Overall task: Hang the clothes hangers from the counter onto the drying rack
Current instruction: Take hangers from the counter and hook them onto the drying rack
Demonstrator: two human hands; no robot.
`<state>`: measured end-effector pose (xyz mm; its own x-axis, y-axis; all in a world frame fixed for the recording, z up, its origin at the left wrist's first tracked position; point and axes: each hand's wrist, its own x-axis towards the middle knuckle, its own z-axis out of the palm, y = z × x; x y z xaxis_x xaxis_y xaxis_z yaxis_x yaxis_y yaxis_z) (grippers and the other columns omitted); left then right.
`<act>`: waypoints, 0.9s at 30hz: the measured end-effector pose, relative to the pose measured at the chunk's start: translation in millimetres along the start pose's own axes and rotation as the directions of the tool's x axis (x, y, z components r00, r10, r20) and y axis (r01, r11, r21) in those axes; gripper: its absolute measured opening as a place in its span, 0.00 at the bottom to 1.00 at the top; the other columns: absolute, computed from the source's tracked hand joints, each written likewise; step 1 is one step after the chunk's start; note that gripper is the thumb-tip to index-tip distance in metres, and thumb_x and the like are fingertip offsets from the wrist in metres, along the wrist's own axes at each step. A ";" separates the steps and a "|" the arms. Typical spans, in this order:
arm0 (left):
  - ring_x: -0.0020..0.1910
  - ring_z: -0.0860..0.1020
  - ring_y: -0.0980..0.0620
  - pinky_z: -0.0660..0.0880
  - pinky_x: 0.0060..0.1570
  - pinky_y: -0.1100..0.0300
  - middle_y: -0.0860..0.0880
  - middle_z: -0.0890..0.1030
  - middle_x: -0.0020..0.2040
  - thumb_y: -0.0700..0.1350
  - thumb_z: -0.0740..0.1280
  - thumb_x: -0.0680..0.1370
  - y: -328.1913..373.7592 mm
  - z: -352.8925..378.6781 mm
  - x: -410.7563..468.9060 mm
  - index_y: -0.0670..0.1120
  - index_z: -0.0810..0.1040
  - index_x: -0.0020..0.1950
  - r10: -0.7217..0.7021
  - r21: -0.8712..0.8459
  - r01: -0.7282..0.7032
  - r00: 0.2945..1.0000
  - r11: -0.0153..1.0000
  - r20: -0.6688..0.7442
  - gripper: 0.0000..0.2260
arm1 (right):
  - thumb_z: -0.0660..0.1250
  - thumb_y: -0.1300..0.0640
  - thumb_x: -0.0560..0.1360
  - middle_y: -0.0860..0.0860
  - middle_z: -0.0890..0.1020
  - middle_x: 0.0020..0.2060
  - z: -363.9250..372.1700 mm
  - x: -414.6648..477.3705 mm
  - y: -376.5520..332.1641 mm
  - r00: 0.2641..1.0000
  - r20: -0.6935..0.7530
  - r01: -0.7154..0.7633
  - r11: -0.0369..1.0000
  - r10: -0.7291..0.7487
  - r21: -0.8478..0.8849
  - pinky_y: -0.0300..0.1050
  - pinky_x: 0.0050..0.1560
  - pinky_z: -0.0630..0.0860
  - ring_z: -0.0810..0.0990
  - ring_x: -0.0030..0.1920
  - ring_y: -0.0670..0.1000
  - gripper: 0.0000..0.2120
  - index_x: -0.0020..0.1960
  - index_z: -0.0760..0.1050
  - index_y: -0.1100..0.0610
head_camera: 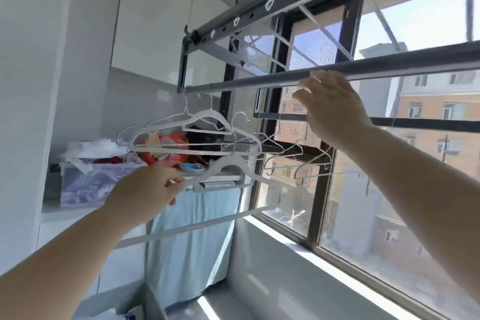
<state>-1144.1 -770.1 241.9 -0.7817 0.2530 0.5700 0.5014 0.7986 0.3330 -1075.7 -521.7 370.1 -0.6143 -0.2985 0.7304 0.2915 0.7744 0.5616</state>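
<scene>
**Ana:** Several white hangers [192,135] are already up, hooked over the near bar of the drying rack [259,80] toward its left end. A few thin wire hangers [309,158] dangle further right, in front of the window [389,189]; I can't tell which bar carries those.

**Ben:** And the one in play?

**Ana:** The left hand [145,187] has its fingers [173,181] closed around another white hanger [231,163], pinching it near one shoulder. It sits low, below the hung cluster and well under the bar, and the hook end is hard to make out against the clutter behind.

**Ben:** Why grip it by the shoulder?

**Ana:** My guess is that it leaves the hook free to swing up and over the bar without the fingers getting in the way.

**Ben:** What's the right hand doing?

**Ana:** The right hand [335,109] is raised with fingers spread and loose, holding nothing, fingertips at the underside of that same bar. I'd read it as steadying the rack, or marking a free stretch to the right of the hung group.

**Ben:** So where does the hanger go?

**Ana:** Probably the bare length of bar between the hung hangers and the right hand. Going there should keep it from tangling with the ones beside it.

**Ben:** Anything left on the counter?

**Ana:** The white counter [259,301] runs under the window, and I see no hangers on the part in view. A light blue cloth [192,236] hangs beyond it.
</scene>
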 end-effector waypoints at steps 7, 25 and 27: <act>0.26 0.73 0.57 0.74 0.34 0.59 0.53 0.80 0.32 0.47 0.60 0.78 -23.0 -3.8 97.3 0.52 0.77 0.40 0.180 -0.040 -0.182 0.982 0.982 -0.062 0.10 | 0.54 0.59 0.79 0.56 0.66 0.69 3.2 58.4 -24.8 0.957 0.098 -0.244 0.938 0.274 -0.247 0.58 0.72 0.50 0.62 0.70 0.58 0.22 0.71 0.57 0.57; 0.31 0.74 0.51 0.69 0.31 0.62 0.52 0.81 0.39 0.47 0.57 0.79 -65.5 6.4 148.9 0.49 0.79 0.47 0.319 -0.011 -0.320 0.946 0.947 -0.062 0.11 | 0.59 0.56 0.77 0.54 0.72 0.64 6.0 83.5 -49.1 0.865 0.182 -0.406 0.865 0.468 -0.295 0.53 0.65 0.61 0.70 0.64 0.57 0.21 0.69 0.61 0.56; 0.31 0.74 0.52 0.68 0.30 0.62 0.52 0.81 0.38 0.46 0.58 0.79 -69.7 2.2 147.9 0.48 0.80 0.46 0.316 -0.024 -0.319 0.945 0.947 -0.083 0.12 | 0.59 0.56 0.77 0.54 0.71 0.65 5.0 84.7 -50.2 0.853 0.194 -0.420 0.858 0.484 -0.295 0.53 0.66 0.61 0.69 0.65 0.57 0.22 0.69 0.61 0.56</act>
<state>-1295.5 -787.1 301.4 -0.5494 0.4468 0.7061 0.7335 0.6626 0.1515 -1146.1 -583.1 401.9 -0.5254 0.2284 0.8196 0.7246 0.6251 0.2903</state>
